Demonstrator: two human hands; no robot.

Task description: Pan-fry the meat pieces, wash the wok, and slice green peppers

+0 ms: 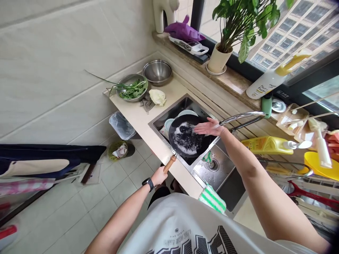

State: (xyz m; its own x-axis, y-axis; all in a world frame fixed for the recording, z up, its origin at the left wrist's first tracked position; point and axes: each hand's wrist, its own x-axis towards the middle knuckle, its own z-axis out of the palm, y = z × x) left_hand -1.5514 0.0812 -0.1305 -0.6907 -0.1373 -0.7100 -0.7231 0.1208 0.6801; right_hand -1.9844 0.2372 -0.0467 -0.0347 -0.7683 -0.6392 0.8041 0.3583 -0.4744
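Note:
My left hand [158,176] is wrapped round the wooden handle of a black frying pan [186,140], held over the sink [212,151]. White suds and water cover much of the pan's inside. Over the pan's right side, my right hand [210,127] is open with its fingers stretched out, right below the spout of the chrome faucet [242,115]. Water appears to run over that hand. Behind the pan, pale bowls [187,113] sit partly hidden in the left basin. In the right basin a green and white scrubbing cloth [207,156] lies near the drain.
A striped green cloth [213,199] hangs at the sink's front edge. On the counter's far left are a bowl of greens [134,90], a steel bowl [157,72] and a pale cabbage piece [158,97]. A potted plant [219,58] and bottles line the sill.

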